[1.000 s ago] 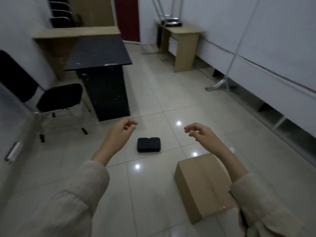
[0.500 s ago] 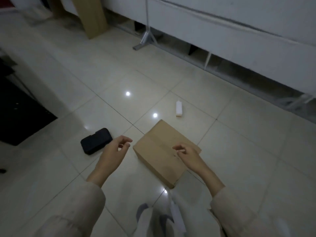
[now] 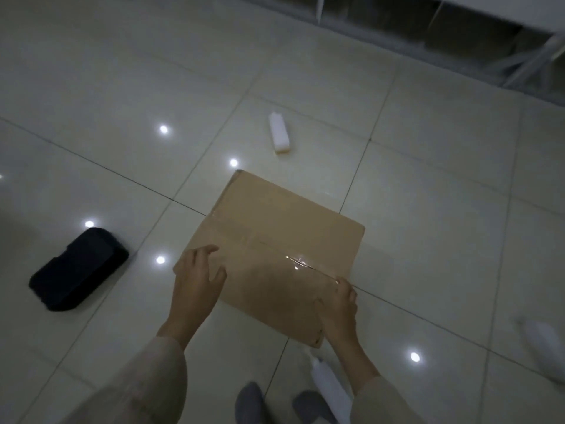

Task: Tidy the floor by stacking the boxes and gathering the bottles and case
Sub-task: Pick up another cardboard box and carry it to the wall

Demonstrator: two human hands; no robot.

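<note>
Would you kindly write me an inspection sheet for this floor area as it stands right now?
Surface: glossy tiled floor with ceiling-light reflections.
Job's things: taped cardboard box flat on the floor; black case lying to its left, apart; white bottle on its side beyond the box; another white bottle near the feet, blurred.
Clutter: blurred white object at right edge, cannot tell what.
Hands: left hand on the box's near-left corner; right hand on its near-right edge; neither closed on it.
Cables: nothing seen.
Surroundings: low open shelving along the wall.
</note>
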